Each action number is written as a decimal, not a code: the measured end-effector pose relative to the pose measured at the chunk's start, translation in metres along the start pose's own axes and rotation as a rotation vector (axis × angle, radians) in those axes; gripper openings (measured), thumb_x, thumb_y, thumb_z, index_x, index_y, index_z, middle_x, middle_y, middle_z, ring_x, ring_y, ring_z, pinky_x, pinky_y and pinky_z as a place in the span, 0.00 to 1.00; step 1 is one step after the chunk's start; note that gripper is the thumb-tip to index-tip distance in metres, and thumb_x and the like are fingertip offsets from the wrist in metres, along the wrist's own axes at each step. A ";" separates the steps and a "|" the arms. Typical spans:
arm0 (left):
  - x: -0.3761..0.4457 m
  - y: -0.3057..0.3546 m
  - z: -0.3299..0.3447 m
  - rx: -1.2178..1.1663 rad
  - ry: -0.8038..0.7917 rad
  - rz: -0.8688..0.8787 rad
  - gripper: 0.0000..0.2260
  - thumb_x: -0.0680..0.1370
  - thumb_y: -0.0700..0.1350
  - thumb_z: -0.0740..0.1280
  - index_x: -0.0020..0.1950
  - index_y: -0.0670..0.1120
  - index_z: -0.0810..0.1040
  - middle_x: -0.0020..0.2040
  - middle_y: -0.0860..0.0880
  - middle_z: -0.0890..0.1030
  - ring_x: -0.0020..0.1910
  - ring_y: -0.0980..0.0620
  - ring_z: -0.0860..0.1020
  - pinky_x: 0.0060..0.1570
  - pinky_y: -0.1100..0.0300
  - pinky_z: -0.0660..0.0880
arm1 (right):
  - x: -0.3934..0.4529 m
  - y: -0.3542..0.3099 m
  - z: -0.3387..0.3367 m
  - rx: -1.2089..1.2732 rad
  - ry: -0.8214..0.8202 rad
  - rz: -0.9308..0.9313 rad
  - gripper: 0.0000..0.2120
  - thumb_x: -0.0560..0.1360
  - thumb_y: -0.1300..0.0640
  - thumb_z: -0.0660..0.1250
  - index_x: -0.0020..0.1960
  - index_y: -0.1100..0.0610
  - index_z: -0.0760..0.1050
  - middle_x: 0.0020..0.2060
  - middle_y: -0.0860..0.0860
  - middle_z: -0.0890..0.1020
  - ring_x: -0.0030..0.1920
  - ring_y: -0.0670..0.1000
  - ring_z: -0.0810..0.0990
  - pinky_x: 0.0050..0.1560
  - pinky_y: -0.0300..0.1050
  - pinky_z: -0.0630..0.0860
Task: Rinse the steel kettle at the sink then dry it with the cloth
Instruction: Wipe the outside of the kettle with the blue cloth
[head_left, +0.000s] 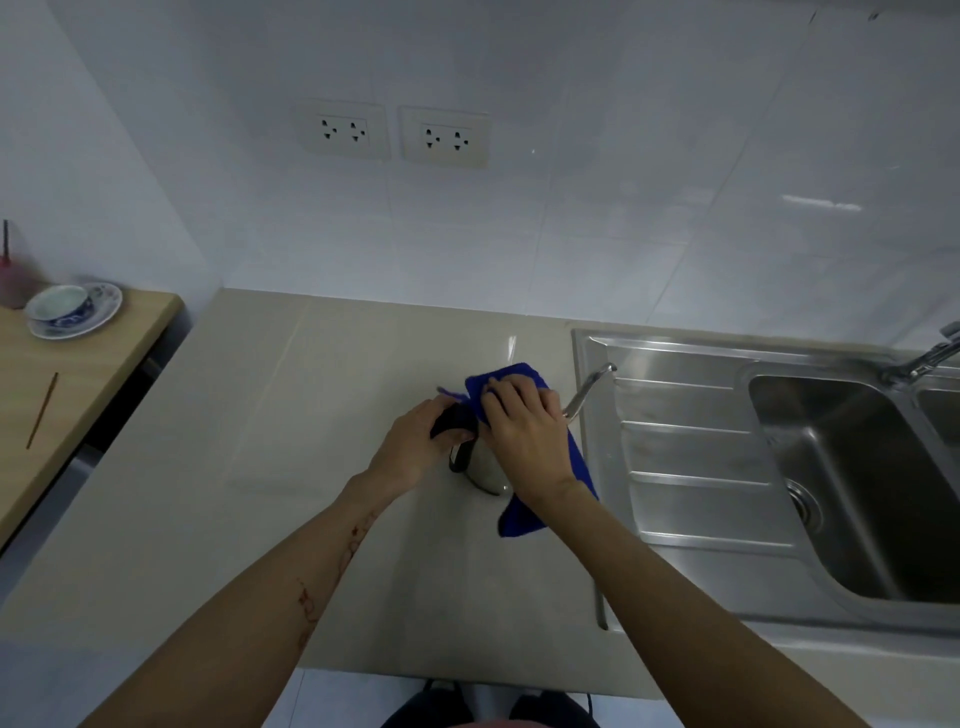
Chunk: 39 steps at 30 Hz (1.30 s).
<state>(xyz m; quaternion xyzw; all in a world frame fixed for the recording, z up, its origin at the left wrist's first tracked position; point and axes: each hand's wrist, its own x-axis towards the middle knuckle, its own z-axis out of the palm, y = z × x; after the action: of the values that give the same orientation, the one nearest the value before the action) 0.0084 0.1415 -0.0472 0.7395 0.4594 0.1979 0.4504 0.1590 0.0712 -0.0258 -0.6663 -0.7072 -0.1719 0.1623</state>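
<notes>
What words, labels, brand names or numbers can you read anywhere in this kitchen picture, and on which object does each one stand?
None can be read.
Kettle: no visible marking; the blue cloth covers most of it.
Wall sockets: only pin holes, no lettering.
Cup and saucer: blue pattern, no legible text.
Sink: no stamp visible.

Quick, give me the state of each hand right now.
Left hand: closed on the black handle of the steel kettle.
Right hand: closed, pressing the blue cloth onto the kettle's top.

Left hand (410, 447) gripping steel kettle (485, 475) handle, right hand (524, 436) pressing blue cloth (519, 382) on top
</notes>
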 end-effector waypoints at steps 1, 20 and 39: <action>-0.001 0.001 0.001 -0.012 -0.008 -0.005 0.14 0.77 0.49 0.70 0.61 0.48 0.77 0.54 0.48 0.82 0.50 0.52 0.79 0.44 0.63 0.73 | 0.003 -0.001 0.000 -0.005 -0.006 0.022 0.14 0.68 0.54 0.75 0.52 0.57 0.80 0.50 0.52 0.84 0.53 0.55 0.80 0.52 0.51 0.77; 0.010 0.015 0.021 -0.341 0.096 -0.316 0.17 0.82 0.49 0.56 0.36 0.44 0.73 0.33 0.46 0.76 0.33 0.50 0.73 0.33 0.59 0.68 | -0.049 0.035 0.015 0.295 -0.088 0.064 0.37 0.64 0.62 0.80 0.69 0.47 0.70 0.74 0.54 0.60 0.75 0.62 0.56 0.64 0.64 0.73; 0.018 0.066 -0.018 -0.490 0.348 -0.420 0.13 0.76 0.48 0.59 0.38 0.41 0.76 0.26 0.46 0.73 0.18 0.55 0.68 0.20 0.64 0.63 | -0.069 0.062 0.017 -0.297 -0.139 -0.682 0.48 0.57 0.57 0.82 0.73 0.46 0.66 0.76 0.49 0.59 0.78 0.61 0.38 0.76 0.61 0.40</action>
<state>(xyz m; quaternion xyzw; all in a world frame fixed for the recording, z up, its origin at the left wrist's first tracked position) 0.0379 0.1543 0.0158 0.4545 0.6100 0.3282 0.5600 0.2247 0.0211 -0.0704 -0.4188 -0.8651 -0.2713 -0.0510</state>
